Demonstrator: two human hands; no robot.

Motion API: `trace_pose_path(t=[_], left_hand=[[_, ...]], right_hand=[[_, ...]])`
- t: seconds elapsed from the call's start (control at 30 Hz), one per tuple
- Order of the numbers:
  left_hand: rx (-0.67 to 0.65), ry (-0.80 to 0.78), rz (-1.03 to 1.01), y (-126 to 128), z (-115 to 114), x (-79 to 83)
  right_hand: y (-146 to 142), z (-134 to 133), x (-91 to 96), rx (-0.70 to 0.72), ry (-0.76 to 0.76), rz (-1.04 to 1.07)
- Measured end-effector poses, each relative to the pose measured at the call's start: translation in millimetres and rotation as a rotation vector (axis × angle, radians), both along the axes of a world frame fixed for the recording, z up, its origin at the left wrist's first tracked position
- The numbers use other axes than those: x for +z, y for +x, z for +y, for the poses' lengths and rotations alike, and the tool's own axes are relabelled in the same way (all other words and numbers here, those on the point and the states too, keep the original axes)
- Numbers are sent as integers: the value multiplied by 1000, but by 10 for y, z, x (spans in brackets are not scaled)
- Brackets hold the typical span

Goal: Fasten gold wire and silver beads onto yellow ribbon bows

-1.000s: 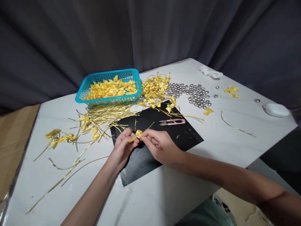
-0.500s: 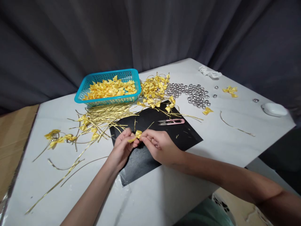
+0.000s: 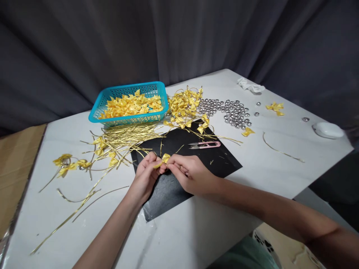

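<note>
yellow bow (image 3: 165, 158) over black mat (image 3: 193, 157), teal lattice-pattern basket (image 3: 127, 91) of yellow bows, gold wire strips (image 3: 126, 136), pink snips (image 3: 206, 145), silver beads (image 3: 232, 112), white tabletop (image 3: 269, 164), white dish (image 3: 327, 130), dark grey curtain (image 3: 179, 37)

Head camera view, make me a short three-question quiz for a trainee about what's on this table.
1. True or false: the pink snips lie on the black mat.
2. What fills the blue basket? A silver beads, B yellow bows, C white cloth.
3. What do the left hand and right hand pinch between them?
Key: 1 true; 2 B; 3 a yellow bow.
</note>
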State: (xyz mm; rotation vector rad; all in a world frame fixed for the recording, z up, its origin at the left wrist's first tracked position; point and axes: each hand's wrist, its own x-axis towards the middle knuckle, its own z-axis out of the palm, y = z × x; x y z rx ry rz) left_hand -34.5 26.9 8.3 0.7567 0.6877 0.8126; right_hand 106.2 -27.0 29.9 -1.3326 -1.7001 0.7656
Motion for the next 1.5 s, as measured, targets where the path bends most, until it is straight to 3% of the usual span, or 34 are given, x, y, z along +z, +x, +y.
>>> trace_pose_path(t=[0.23, 0.5, 0.73, 0.83, 1.0, 1.1, 1.17, 1.37, 1.5], left_hand=[[0, -6, 19, -15, 7, -11], [-40, -7, 13, -33, 9, -8], [-50, -28, 13, -37, 10, 3], [-65, -43, 23, -39, 7, 7], [-83, -47, 39, -28, 2, 13], [-76, -31, 38, -22, 1, 19], [-69, -26, 33, -22, 1, 20], [-46, -41, 10, -35, 2, 12], [-35, -33, 21, -30, 2, 16]], right_hand=[[33, 31, 35, -201, 130, 80], [97, 55, -49, 27, 290, -45], [91, 77, -63, -27, 287, -26], [87, 77, -43, -10, 212, 0], [87, 89, -2, -6, -166, 103], [92, 98, 18, -5, -230, 129], [97, 97, 22, -23, -169, 105], [95, 52, 21, -144, 221, -4], [36, -12, -4, -108, 201, 11]])
